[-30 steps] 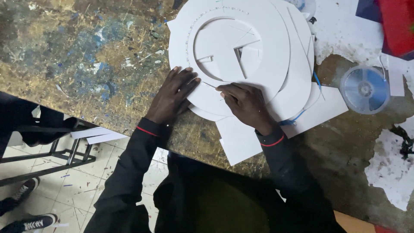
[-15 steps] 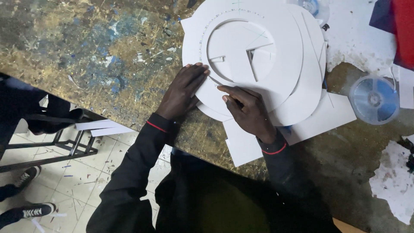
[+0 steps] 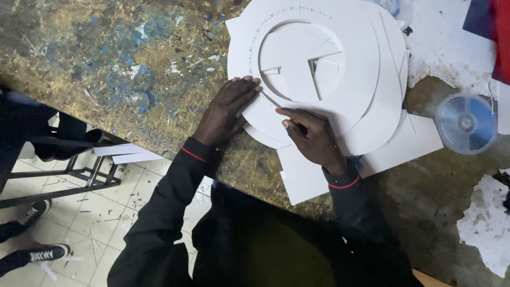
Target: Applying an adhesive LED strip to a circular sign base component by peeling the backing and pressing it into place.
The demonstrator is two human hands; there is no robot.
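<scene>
Your left hand [image 3: 226, 114] lies flat on the near-left edge of the stacked round boards [image 3: 366, 79], which rest on the desk [image 3: 106, 69]. Your right hand [image 3: 313, 139] sits just to its right, on the boards' near edge, fingers closed on a thin tool too small to identify. A flat sheet [image 3: 409, 143] lies under the stack, projecting toward you and to the right. The tape spool [image 3: 466, 123] stands right of the stack, apart from it. Below the desk's near-left edge, the floor [image 3: 79, 223] carries a metal frame [image 3: 64, 178].
</scene>
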